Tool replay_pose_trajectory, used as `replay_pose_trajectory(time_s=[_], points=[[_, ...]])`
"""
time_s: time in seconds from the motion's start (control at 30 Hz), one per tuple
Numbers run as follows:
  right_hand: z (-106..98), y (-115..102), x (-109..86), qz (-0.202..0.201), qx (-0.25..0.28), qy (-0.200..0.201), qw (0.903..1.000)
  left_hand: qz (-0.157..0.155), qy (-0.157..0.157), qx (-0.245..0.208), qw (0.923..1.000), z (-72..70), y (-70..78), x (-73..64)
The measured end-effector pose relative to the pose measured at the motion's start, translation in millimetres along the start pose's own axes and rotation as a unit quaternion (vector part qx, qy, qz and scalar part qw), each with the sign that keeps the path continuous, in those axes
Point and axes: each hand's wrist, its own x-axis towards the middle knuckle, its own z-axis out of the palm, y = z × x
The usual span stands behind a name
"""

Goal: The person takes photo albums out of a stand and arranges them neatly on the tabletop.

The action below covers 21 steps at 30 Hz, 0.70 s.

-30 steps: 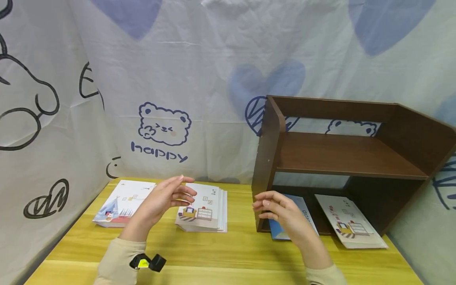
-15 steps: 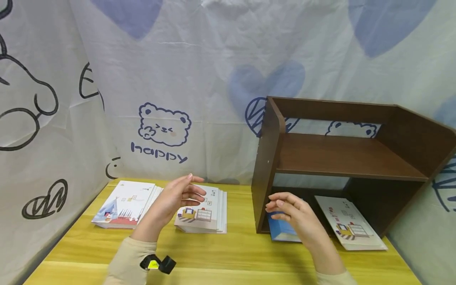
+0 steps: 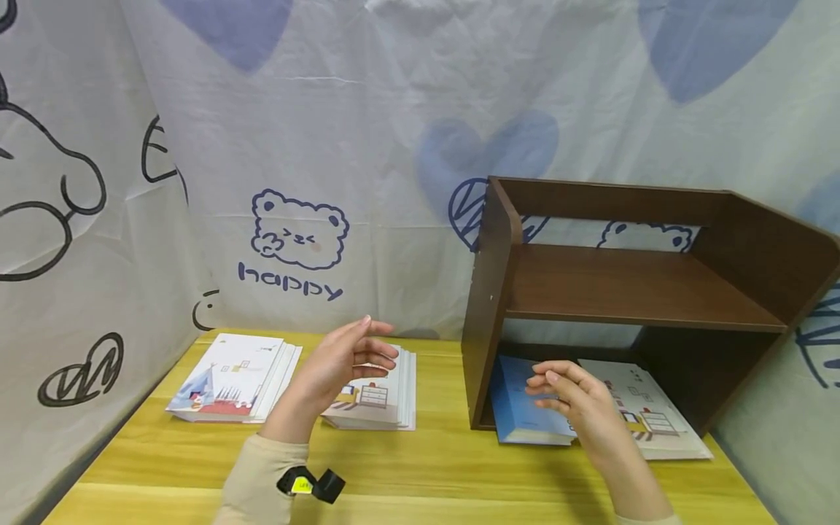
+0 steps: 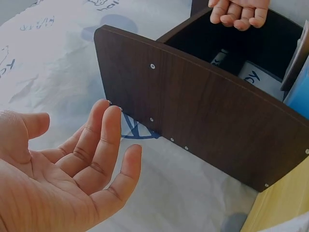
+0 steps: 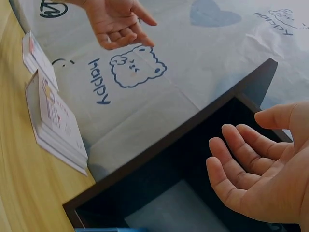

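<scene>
My left hand (image 3: 341,368) is raised over the middle stack of white books (image 3: 374,401), its fingers loosely bent and nothing between them. In the left wrist view that hand (image 4: 82,169) shows a bare palm beside the shelf's dark side panel (image 4: 193,106). My right hand (image 3: 577,401) hovers in front of the lower shelf compartment, fingers relaxed and holding nothing. Behind it lie a blue book (image 3: 525,415) and a white illustrated book (image 3: 663,423), the latter partly covered by the hand in the head view. The right wrist view shows an empty right palm (image 5: 265,179).
A dark brown two-tier shelf (image 3: 643,284) stands at the right on the wooden table (image 3: 420,474). Another stack of white books (image 3: 230,379) lies at the left. A printed cloth (image 3: 394,182) hangs behind the table.
Both hands have drifted to the right, still holding nothing. More of the blue book and the left stack now shows, while the right hand covers part of the white book in the shelf.
</scene>
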Motion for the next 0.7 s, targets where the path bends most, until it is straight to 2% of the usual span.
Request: replay_pose_trajectory(time_s=[0.17, 0.33, 0.7], points=[[-10.4, 0.2, -5.1, 0.002, -0.008, 0.012, 0.9999, 0.002, -0.01, -0.007, 0.9999, 7.2, 2.0, 0.8], [-20.1, -0.4, -10.6, 0.015, -0.023, 0.026, 0.9993, -0.001, -0.006, -0.029, 0.9996, 15.4, 1.7, 1.1], [-37.3, 1.3, -21.7, -0.002, -0.015, 0.044, 0.9989, -0.005, -0.009, -0.062, 0.998, 35.5, -0.3, 5.1]])
